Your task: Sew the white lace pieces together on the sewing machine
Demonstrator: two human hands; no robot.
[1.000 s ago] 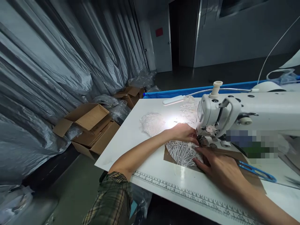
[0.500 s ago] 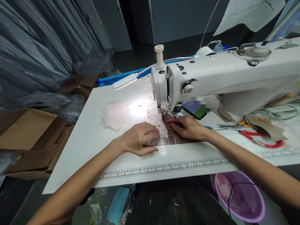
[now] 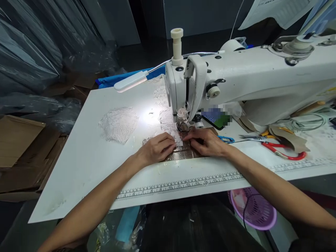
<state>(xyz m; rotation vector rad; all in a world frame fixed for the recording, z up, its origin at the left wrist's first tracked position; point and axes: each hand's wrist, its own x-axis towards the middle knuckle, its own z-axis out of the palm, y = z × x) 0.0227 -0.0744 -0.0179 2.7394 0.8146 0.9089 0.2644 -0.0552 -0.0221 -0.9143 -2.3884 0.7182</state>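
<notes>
White lace fabric (image 3: 166,120) lies under the needle area of a white sewing machine (image 3: 181,87) and runs back along the table. My left hand (image 3: 157,148) is left of the presser foot (image 3: 182,126), its bent fingers closed on the lace's near edge. From the right, my right hand (image 3: 207,141) reaches to the foot, thumb and forefinger pinching the lace's right edge; the fingertips partly hide the contact. Beneath both hands is a shiny brown plate (image 3: 181,155). A separate lace piece (image 3: 119,124) rests flat to the left.
A lit lamp (image 3: 131,81) hangs over the table (image 3: 70,157). Right of my hands lie blue snips (image 3: 226,139), red-handled scissors (image 3: 283,152) and a phone (image 3: 216,119). A printed ruler (image 3: 181,185) follows the front edge. A purple basket (image 3: 273,222) stands below; cardboard boxes (image 3: 21,140) are left.
My left hand's spread fingers have drawn together on the lace. The lace's near end has shifted away from the front edge. The whole view has moved slightly.
</notes>
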